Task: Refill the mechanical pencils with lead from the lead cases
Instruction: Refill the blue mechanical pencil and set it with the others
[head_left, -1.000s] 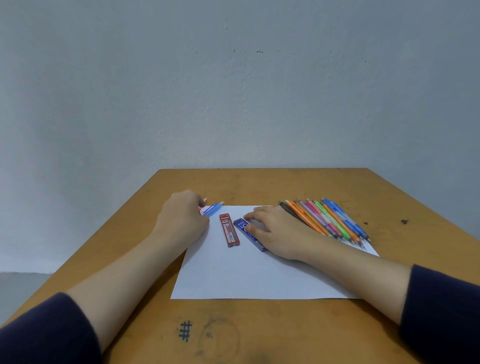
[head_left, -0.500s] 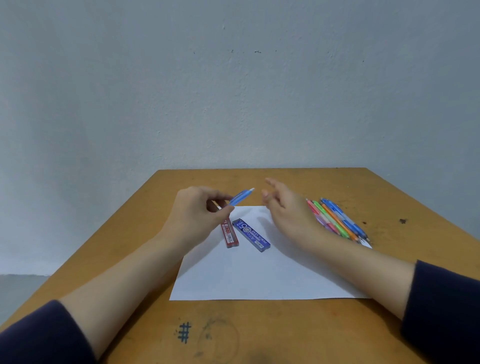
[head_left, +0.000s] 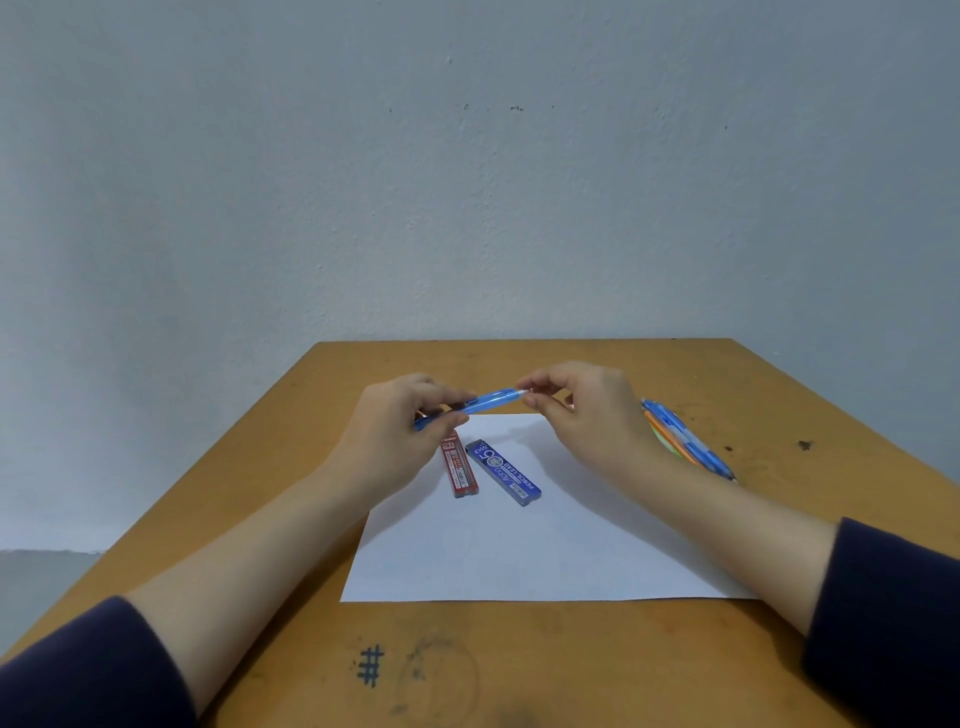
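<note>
Both your hands now hold the blue pencil (head_left: 488, 401): left hand (head_left: 400, 436) grips, right hand (head_left: 587, 415) pinches the cap (head_left: 521, 393) (you can open it).

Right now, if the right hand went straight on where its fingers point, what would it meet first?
The blue pencil, whose end the right hand seems to pinch; beyond it, the left hand.

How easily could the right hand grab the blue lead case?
Probably yes, easily: the blue lead case lies uncovered on the paper below the right hand, though its fingers pinch the blue pencil.
</note>
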